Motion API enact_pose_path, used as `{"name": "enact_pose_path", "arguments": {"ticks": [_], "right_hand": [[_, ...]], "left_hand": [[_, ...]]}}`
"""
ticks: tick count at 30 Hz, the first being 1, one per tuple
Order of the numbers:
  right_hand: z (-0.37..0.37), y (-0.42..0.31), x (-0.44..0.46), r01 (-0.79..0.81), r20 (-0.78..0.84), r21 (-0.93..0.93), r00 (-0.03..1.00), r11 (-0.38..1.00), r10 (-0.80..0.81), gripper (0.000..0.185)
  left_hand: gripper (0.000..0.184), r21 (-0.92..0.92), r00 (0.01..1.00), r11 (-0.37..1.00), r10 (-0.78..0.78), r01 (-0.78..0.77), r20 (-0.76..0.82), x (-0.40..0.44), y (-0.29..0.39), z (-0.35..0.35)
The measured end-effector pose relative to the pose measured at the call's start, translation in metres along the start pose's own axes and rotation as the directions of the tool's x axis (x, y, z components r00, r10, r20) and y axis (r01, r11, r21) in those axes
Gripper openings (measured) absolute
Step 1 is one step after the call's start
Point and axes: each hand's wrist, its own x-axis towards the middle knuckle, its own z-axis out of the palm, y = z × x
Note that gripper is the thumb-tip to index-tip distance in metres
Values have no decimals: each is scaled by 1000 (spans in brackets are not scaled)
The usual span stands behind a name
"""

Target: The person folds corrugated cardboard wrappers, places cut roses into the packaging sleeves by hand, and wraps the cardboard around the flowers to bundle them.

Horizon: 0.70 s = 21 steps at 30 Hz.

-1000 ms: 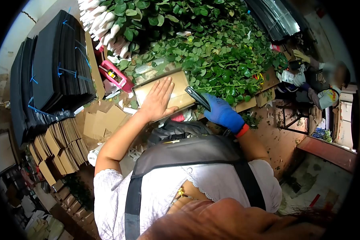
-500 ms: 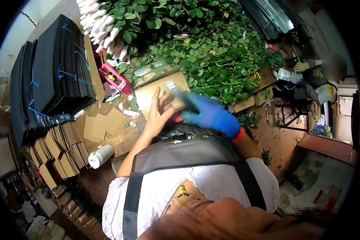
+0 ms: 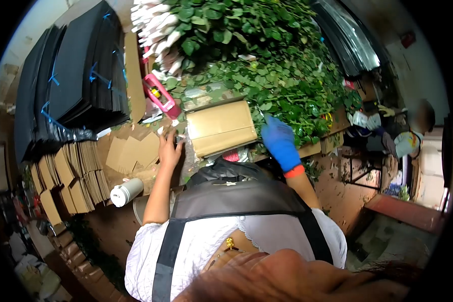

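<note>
My bare left hand [image 3: 170,149] rests at the table beside the left edge of a tan cardboard piece [image 3: 221,128], its fingers apart and nothing in them. The cardboard lies flat in front of me, with a fold line across it and a dark strip along its far edge. On the other side, my right hand [image 3: 281,143] wears a blue glove with an orange cuff. Its fingers point forward at the edge of the leafy green stems [image 3: 297,113], and I see nothing held in them. Something pinkish-red [image 3: 231,155] shows under the cardboard's near edge.
A pink tool or holder [image 3: 162,96] lies beyond my left hand. Loose cardboard pieces [image 3: 131,151], a white bottle [image 3: 127,192] and stacked black sheets [image 3: 85,65] are on the left. White-netted bundles [image 3: 158,38] lie at the back. Another person [image 3: 406,143] works at far right.
My right hand has moved right, off the cardboard; the dark, pale-tipped thing at it no longer shows. My left hand has moved left and down to the table. The cardboard now lies uncovered.
</note>
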Motion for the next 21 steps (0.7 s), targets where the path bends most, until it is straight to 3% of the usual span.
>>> {"name": "enact_pose_path", "arguments": {"ticks": [1,4,6,8,10,14,16,18,19,21], "right_hand": [[-11,2,-7,23,-43,54,999,998,-20,41],[-34,-24,-19,113,-101,237,991,965,-92,40],[-34,-37,-19,136,-62,370,991,919,-122,40],[-27,-51,-20,113,32,503,988,857,-149,40],[-19,-58,-20,185,-2,446,979,875,-206,40],[-23,-65,-23,218,-31,442,973,870,-228,39],[-21,-59,-25,248,-94,458,968,853,-231,39],[-26,-57,-30,245,-115,501,969,830,-217,39],[-28,-55,-32,244,-124,521,970,818,-210,39],[-27,-52,-31,261,-139,501,965,826,-221,38]], "left_hand": [[47,-81,993,997,-10,0,-119,10,11,-6],[40,-199,933,979,-105,37,-344,45,15,-10],[35,-448,897,865,-365,226,-251,76,20,-9],[40,-420,884,850,-426,319,-192,106,-16,20],[48,-435,856,796,-506,420,-101,127,-25,24],[45,-478,883,799,-461,365,-95,142,-22,15],[42,-580,853,772,-466,260,-237,143,-18,14],[43,-769,867,598,-484,225,-123,132,-8,6],[45,-731,884,587,-465,347,47,115,14,-9],[45,-636,894,650,-419,416,158,92,24,7]]}}
